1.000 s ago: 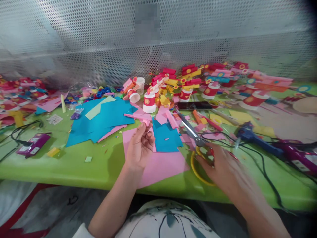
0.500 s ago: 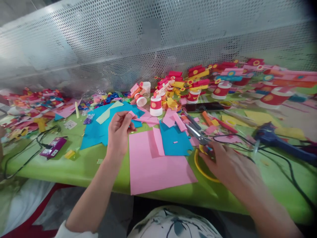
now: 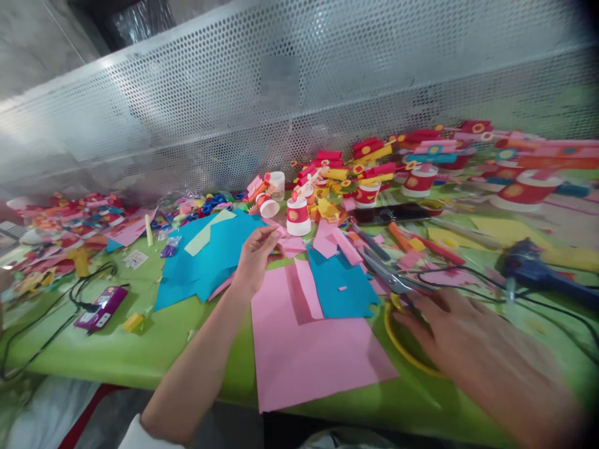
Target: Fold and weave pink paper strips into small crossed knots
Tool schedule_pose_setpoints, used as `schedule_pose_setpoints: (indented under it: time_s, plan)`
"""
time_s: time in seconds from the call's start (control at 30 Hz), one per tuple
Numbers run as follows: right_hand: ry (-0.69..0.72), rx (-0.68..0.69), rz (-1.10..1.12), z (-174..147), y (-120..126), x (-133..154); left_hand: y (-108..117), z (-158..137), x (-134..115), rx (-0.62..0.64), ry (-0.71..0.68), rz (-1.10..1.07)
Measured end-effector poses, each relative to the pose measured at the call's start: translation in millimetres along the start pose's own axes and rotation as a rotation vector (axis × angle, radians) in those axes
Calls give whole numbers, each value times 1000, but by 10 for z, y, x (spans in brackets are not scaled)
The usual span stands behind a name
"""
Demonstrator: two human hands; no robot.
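My left hand (image 3: 259,259) pinches a small pink paper strip (image 3: 282,231) above the table. Its far end blends with other pink scraps behind. My right hand (image 3: 449,330), a little blurred, hangs over the yellow-handled scissors (image 3: 397,284) with fingers stretched out. Those scissors lie with their blades toward the back left, and part of the handles is hidden by the hand. Between the hands lies a large pink sheet (image 3: 318,362), with a blue paper piece (image 3: 344,284) on its upper right.
Decorated red-and-white paper cups (image 3: 298,216) stand along the back, below a perforated metal panel (image 3: 196,106). A blue glue gun (image 3: 538,268) and black cables are at right. Blue paper (image 3: 187,280), a purple device (image 3: 102,308) and a yellow block (image 3: 133,322) lie left.
The view has tilted, so the table sits lower. My right hand has drawn back slightly from the scissors, which stay in place. My left hand still holds the pink strip, farther right.
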State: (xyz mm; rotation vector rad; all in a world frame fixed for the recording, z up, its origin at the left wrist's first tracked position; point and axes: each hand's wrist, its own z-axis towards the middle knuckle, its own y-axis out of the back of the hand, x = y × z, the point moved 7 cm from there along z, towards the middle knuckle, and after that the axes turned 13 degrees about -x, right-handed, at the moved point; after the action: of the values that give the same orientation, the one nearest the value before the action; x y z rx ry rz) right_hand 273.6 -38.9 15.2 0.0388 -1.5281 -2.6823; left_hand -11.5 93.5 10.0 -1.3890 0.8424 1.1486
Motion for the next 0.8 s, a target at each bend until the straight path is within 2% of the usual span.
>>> schedule_pose_setpoints:
  time_s: [0.07,0.1,0.13,0.2,0.3,0.4,0.53,0.67,0.8]
  plan:
    - [94,-53,-36,97,49,160,-30,-42,56,34,71,-58]
    - [89,-110,23,176,99,245,-51,-66,77,51,103,-76]
    - [100,-157,128,265,144,358,-75,-91,96,68,129,-89]
    - [129,-147,367,457,164,608,-127,-147,124,101,163,-96]
    - [98,-165,562,708,146,849,-204,-244,143,166,162,-63]
    - [28,-146,701,797,36,912,-256,-336,145,219,106,48]
    - [-84,-66,853,727,-117,852,-289,-411,132,234,-24,250]
    - [-90,-58,878,668,-136,827,-292,-442,154,215,-52,345]
    - [-76,-85,885,643,-99,819,-340,-484,154,320,-22,330]
